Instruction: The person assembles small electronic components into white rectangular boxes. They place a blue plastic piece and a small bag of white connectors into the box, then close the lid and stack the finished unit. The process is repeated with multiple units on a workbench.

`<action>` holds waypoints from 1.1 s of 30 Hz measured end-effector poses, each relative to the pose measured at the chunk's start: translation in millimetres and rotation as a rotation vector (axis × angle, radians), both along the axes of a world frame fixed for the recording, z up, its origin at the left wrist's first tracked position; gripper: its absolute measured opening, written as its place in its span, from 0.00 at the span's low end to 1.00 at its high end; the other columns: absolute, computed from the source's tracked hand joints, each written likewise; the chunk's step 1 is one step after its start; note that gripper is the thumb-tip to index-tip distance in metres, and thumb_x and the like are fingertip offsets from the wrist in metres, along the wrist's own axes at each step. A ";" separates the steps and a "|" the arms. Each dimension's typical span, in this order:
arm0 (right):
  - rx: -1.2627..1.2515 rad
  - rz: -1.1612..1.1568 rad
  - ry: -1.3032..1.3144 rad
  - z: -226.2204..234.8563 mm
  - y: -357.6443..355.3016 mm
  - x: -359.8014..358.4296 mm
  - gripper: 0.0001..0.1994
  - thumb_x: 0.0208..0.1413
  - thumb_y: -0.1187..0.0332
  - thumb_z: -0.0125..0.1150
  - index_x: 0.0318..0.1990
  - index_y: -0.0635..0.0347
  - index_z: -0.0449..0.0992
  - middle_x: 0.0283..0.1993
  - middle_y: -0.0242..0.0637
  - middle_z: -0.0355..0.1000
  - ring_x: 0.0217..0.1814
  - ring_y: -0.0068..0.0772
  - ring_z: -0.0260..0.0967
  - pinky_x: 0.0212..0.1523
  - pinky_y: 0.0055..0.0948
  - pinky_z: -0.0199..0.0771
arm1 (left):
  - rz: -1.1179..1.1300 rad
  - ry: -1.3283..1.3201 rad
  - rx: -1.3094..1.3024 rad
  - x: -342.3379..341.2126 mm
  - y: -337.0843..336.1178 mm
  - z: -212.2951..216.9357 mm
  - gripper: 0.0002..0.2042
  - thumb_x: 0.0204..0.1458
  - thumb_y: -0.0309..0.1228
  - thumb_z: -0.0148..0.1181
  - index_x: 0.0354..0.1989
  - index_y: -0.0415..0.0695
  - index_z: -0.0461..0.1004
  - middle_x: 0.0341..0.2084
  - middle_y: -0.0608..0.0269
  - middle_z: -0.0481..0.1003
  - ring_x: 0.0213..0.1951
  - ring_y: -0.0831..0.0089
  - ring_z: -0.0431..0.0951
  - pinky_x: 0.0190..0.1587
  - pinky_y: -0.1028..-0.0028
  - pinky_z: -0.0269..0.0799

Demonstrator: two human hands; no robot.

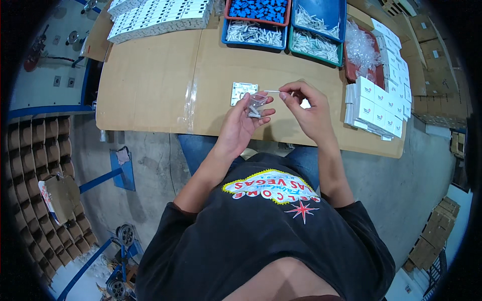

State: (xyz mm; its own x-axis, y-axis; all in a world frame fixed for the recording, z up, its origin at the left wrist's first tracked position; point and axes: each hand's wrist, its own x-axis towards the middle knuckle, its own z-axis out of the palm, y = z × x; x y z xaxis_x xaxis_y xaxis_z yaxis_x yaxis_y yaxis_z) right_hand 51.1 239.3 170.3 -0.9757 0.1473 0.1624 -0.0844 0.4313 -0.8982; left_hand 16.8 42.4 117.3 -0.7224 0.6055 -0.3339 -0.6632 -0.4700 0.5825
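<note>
We see left hand [241,123] over near edge of cardboard-covered table [150,90], fingers curled around small clear plastic bag [256,104] with white parts inside. Right hand [306,108] just right of bag, thumb and forefinger pinched on thin white strip [273,91] at bag mouth. Small white card [242,92] lies just behind bag. White boxes [376,110] stacked to right of it.

Cardboard-covered table [150,90] on grey concrete floor [150,175]

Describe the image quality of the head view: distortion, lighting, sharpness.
Head view: strong fisheye, the table edges bow and the corners go black; light is even with soft shadows; the left hand, its small clear bag and the right hand are sharp.
</note>
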 end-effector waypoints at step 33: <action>0.184 0.459 -0.086 10.0 -9.7 -33.9 0.09 0.58 0.70 0.65 0.45 0.59 0.79 0.37 0.40 0.80 0.36 0.39 0.77 0.35 0.34 0.74 | 0.035 0.010 -0.066 4.6 -6.4 -8.4 0.21 0.70 0.48 0.50 0.53 0.42 0.76 0.46 0.61 0.80 0.45 0.72 0.82 0.50 0.69 0.77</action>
State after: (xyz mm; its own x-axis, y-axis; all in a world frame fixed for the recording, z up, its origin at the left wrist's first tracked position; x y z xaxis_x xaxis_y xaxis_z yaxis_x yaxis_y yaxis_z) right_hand 17.2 229.6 180.3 -0.9443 -0.3234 0.0618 -0.2315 0.5188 -0.8230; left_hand 21.4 36.1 109.0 -0.7462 0.5565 -0.3654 -0.6412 -0.4530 0.6194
